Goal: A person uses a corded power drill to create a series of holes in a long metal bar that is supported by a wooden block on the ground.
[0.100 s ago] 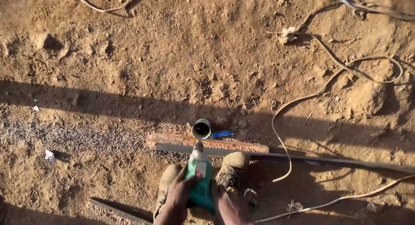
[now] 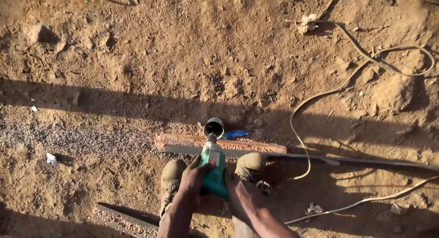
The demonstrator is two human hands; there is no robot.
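A green drill [image 2: 213,168] is gripped by the left hand [image 2: 194,178] and right hand [image 2: 242,197], fingers closed around it, just behind a metal bar [image 2: 274,154]; a small can [image 2: 214,127] stands just beyond.

An outdoor building site: bare sandy ground [image 2: 137,59], trailing cables [image 2: 347,82], a long metal bar [image 2: 320,159].

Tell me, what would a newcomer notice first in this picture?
A green power drill at the bottom centre, gripped by the left hand and right hand, points down at a long metal bar lying on a brick on sandy ground. A pale cable snakes across the dirt on the right.
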